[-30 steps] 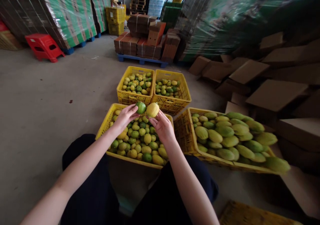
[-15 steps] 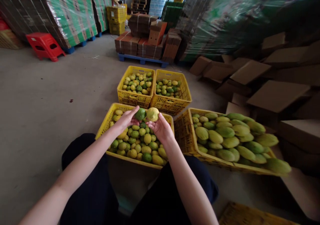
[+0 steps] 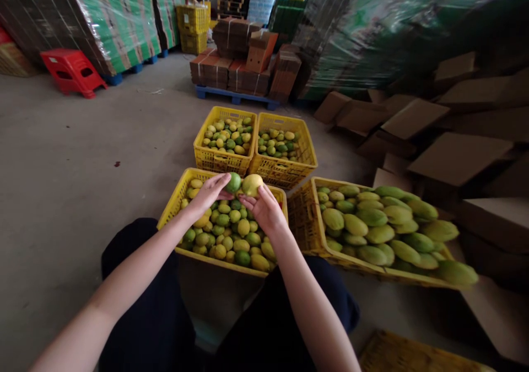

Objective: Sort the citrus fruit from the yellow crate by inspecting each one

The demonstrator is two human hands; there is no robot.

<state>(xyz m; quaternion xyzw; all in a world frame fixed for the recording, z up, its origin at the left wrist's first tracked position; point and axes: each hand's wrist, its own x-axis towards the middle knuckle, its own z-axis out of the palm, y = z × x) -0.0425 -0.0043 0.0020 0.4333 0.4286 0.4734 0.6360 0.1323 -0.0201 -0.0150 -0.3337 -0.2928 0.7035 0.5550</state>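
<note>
Head view: your left hand (image 3: pixel 211 193) grasps a green fruit (image 3: pixel 233 182) with the thumb on top, and your right hand (image 3: pixel 268 211) grasps a yellow fruit (image 3: pixel 252 185) beside it — both raised over the near crate (image 3: pixel 177 197). Holding them level and side by side seems to suit viewing the two together. That crate, filled with loose fruit (image 3: pixel 225 220), stands just before your knees (image 3: pixel 132 259), probably for easy reach; a right-hand crate (image 3: pixel 301 217) bears larger, elongated fruit (image 3: pixel 380 233). Your fingers cover parts of both held fruits and some of the pile below — you cannot tell whether the pair touch. A yellow crate at the bottom edge (image 3: pixel 413 355) is cut off, and the cartons (image 3: pixel 460 157) blur into shadow.
</note>
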